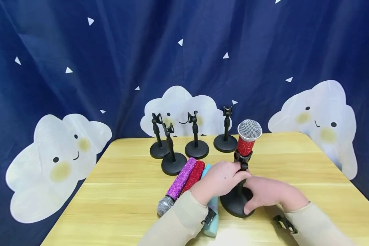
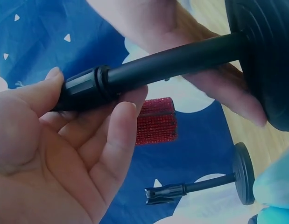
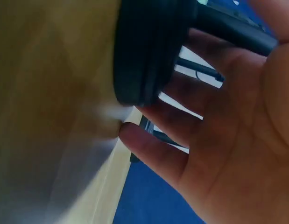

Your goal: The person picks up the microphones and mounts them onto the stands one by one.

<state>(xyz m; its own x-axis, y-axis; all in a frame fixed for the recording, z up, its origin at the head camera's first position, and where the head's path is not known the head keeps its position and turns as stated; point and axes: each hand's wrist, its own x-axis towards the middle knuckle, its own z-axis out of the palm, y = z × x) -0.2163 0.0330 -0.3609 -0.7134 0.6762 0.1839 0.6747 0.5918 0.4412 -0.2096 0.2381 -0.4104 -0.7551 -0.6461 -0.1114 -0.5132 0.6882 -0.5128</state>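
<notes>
Stand (image 1: 239,196) upright; left fingers (image 2: 118,140) pinching collar (image 2: 86,86), right fingers (image 3: 156,151) loosely spread at base (image 3: 149,56).

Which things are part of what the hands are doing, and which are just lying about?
In the job now:
- black stand, held
- red microphone in its clip
- left hand, gripping the pole
- right hand, at the base

Not being held:
- purple microphone
- red glittery handle, partly hidden
- light-blue handle
- four empty stands
- cloud backdrop, probably just decoration
</notes>
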